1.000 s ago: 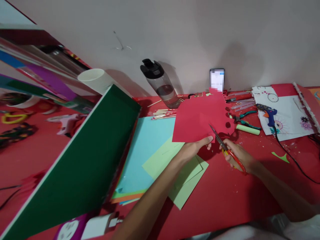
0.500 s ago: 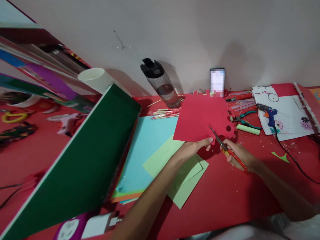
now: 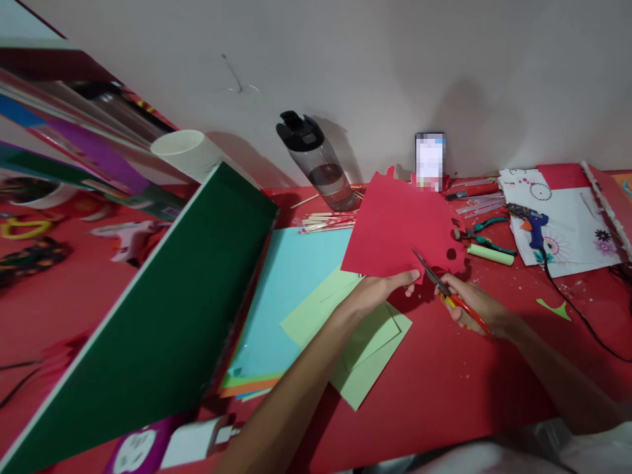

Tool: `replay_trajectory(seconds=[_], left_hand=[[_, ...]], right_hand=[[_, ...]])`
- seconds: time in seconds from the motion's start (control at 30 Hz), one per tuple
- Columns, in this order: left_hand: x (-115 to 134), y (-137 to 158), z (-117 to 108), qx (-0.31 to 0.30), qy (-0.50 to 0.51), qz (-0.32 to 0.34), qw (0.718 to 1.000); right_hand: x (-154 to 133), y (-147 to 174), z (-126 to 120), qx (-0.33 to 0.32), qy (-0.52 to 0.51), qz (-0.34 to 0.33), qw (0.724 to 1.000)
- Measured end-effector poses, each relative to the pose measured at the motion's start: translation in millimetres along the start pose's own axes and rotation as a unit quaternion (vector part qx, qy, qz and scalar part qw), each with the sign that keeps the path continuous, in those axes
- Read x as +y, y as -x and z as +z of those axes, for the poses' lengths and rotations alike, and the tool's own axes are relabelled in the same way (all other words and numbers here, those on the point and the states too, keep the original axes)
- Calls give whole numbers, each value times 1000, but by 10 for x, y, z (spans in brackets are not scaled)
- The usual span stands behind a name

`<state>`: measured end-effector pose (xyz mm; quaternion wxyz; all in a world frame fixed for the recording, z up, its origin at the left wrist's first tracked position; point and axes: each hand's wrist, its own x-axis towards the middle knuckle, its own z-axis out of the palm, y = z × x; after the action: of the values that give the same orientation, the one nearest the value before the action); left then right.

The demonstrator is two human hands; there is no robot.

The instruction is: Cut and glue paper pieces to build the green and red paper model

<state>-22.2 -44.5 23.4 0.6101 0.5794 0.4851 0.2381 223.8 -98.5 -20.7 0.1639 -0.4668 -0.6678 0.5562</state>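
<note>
To the right of and nearer than the bottle (image 3: pixel 323 168), a red sheet (image 3: pixel 390 230) is pinched at its near edge by the left hand (image 3: pixel 388 288)'s closed thumb and fingers, seemingly for steadiness under the scissors (image 3: pixel 432 277), whose handles are wrapped by the curled right hand (image 3: pixel 476 307). Right of the bottle, a phone (image 3: pixel 430 161) is propped upright, apparently for easy viewing

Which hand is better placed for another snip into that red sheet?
Probably the right: the right hand already holds the scissors, their blades reaching over the near edge of the red sheet. The left hand is occupied gripping that edge.
</note>
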Motion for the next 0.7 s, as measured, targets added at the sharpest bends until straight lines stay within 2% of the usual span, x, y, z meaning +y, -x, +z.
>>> replay_trajectory(seconds=[0.1,0.3,0.57,0.7], left_hand=[[-28,-16,-12,-7,5,8,1000],[-15,-7,-5,-4,-2,1,1000],[-14,-3,-7,-7,-11,-12,1000],[-24,-11,-12,-13,-2,-10,1000]], right_hand=[[16,5,1,-2,-4,11,1000],[39,22,1,-8,-26,-26,999],[76,10,15,-12,-54,14,998],[98,9,21,-12,-64,1,998]])
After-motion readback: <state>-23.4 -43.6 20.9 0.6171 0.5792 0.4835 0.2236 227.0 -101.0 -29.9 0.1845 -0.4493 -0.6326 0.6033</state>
